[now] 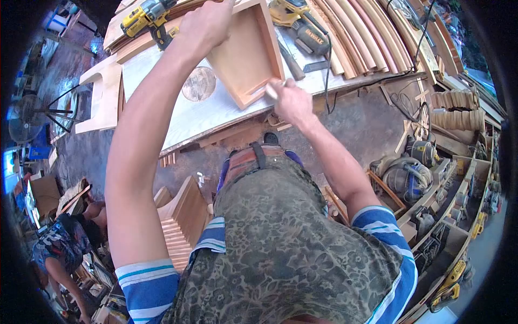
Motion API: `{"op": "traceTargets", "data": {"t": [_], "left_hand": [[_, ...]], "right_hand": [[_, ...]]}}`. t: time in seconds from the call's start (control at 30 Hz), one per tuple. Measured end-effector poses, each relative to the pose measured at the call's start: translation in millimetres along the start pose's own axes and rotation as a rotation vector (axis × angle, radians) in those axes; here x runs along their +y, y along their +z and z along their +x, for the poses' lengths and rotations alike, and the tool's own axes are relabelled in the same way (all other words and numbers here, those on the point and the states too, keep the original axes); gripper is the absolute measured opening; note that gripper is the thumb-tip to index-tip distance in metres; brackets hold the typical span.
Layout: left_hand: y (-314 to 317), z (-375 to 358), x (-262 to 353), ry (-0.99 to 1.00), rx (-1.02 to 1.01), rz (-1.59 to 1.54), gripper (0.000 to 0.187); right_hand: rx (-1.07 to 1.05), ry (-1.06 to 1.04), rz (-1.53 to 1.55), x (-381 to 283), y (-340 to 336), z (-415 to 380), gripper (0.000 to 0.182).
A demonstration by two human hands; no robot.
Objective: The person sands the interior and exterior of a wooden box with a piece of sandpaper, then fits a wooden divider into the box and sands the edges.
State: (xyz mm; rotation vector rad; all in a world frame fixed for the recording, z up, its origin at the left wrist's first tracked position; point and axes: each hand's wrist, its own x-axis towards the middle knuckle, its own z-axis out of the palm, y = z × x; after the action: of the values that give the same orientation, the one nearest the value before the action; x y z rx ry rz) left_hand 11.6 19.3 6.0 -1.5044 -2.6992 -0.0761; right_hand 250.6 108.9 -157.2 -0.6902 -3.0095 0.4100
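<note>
Though in right hand (pixel 294 103), pale object (pixel 271 91) indistinct.

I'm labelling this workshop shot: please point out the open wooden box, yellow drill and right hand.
Open wooden box (pixel 243 60), head view: on its bare inner panel.
Yellow drill (pixel 144 20), head view: on its yellow housing.
Right hand (pixel 294 102), head view: on the back of the hand.

The left sleeve (pixel 148 286) at 7 o'clock and the right sleeve (pixel 384 232) at 4 o'clock are short, with blue and white stripes. The big dark green-brown cover (pixel 294 237) has pale flowers. Near its 12 o'clock end is a black strap (pixel 258 155).
</note>
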Motion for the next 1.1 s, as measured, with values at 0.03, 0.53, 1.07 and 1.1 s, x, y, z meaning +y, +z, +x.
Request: {"op": "traceTargets", "data": {"t": [0.03,0.53,1.07,1.1], "left_hand": [[-2.7,-1.5,4.0,-0.003,0.020,0.006,0.068],[2.7,-9.9,14.7,0.002,0.142,0.011,0.046],[-7.4,-28.1,51.4,-0.110,0.100,-0.085,0.032],[-8.4,-28.1,52.2,-0.108,0.104,-0.077,0.032]], "right_hand": [[-0.041,0.090,-0.003,0.5,-5.6,3.2,0.058],[-0.054,-0.150,-0.092,-32.1,3.4,-3.4,0.057],[-0.154,-0.154,-0.105,-10.8,16.3,3.5,0.052],[-0.146,-0.156,-0.100,-10.5,12.0,6.2,0.052]]}}
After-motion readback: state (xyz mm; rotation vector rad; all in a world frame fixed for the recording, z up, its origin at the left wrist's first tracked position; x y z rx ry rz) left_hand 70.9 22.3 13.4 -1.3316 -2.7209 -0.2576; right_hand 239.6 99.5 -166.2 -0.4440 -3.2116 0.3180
